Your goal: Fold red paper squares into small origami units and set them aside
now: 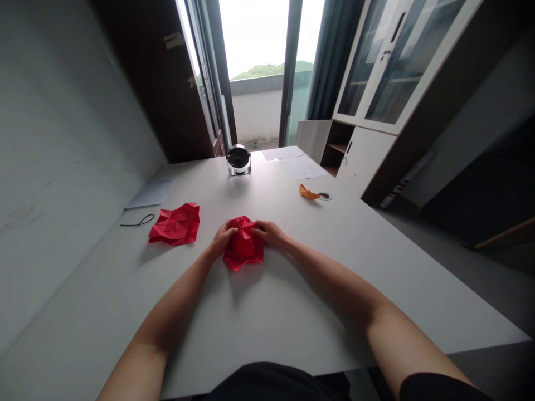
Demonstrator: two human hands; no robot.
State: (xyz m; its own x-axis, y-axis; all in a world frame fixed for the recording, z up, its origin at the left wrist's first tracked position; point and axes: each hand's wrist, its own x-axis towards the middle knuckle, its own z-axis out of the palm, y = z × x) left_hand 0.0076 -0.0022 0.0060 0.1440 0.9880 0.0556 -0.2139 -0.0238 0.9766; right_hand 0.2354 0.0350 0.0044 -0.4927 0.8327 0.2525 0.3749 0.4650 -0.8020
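Observation:
A red sheet of folded paper (243, 252) is held a little above the white table, its lower edge uneven and its upper part creased toward a centre point. My left hand (223, 236) grips its left side, with the thumb on top and the other fingers partly hidden behind. On the right side my right hand (270, 231) pinches the paper near the upper edge. A second red creased paper (175, 224) lies to the left, apart from both hands, its surface covered in fold lines.
An orange folded paper boat (308, 192) sits by a round cable hole (325, 196) at the right. A small black fan (238, 158) stands at the back. White sheets (303, 166) lie near the far edge, a black cable tie (140, 221) by the left wall.

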